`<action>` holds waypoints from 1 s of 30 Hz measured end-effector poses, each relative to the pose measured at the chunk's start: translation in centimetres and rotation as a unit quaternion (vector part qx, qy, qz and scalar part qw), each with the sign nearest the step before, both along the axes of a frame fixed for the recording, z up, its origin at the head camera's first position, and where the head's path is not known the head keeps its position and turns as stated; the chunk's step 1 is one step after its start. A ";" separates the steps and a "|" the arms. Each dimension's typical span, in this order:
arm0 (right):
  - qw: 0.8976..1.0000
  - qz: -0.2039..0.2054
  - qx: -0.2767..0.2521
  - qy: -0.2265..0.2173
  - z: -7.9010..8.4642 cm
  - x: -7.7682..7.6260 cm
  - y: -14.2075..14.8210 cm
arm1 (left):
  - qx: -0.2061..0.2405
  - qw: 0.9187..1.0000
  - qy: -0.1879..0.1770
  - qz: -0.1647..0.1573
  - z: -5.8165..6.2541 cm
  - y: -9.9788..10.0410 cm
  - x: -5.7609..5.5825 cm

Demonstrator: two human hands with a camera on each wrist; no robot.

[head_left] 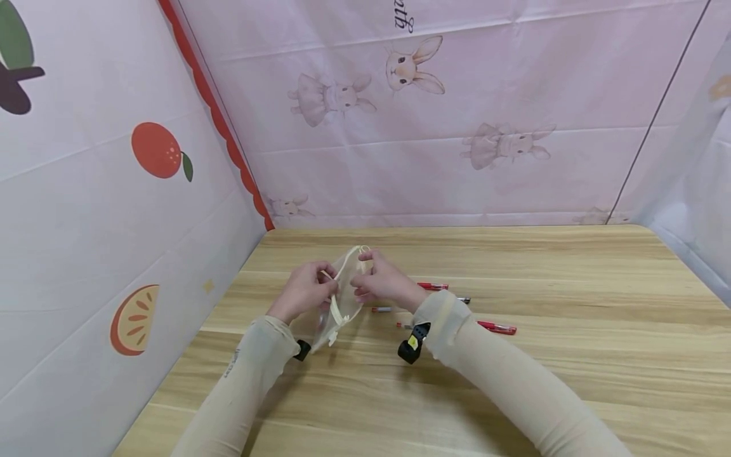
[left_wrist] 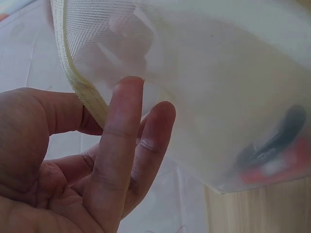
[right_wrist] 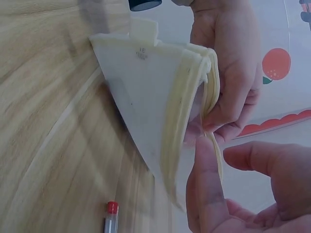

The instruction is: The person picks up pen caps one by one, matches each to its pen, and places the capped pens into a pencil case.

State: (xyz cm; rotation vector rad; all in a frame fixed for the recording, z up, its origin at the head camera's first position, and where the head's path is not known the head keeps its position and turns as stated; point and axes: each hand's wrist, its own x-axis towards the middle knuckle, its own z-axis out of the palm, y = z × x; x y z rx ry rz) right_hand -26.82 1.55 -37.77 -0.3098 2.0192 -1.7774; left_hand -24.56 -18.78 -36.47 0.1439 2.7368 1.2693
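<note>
Mesh pouch [head_left: 345, 293], rim pinched in left grip [head_left: 305, 290], right hand [head_left: 385, 278] at mouth

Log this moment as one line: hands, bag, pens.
left hand: pinches bag by its edge; right hand: at its mouth; bag: open, dark and red contents; pens: several on table

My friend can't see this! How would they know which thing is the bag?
Start at the wooden table and find the left hand and right hand close together above it. The bag is right between them, its edge pinched by the left hand. Unlike the skinny pens nearby, it's wide, pale and see-through, with cream edging.
</note>
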 end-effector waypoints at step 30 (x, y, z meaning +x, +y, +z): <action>0.998 0.038 0.036 0.041 0.2 -0.9 3.2 | -0.008 1.000 0.003 -0.004 -0.5 -0.2 -0.2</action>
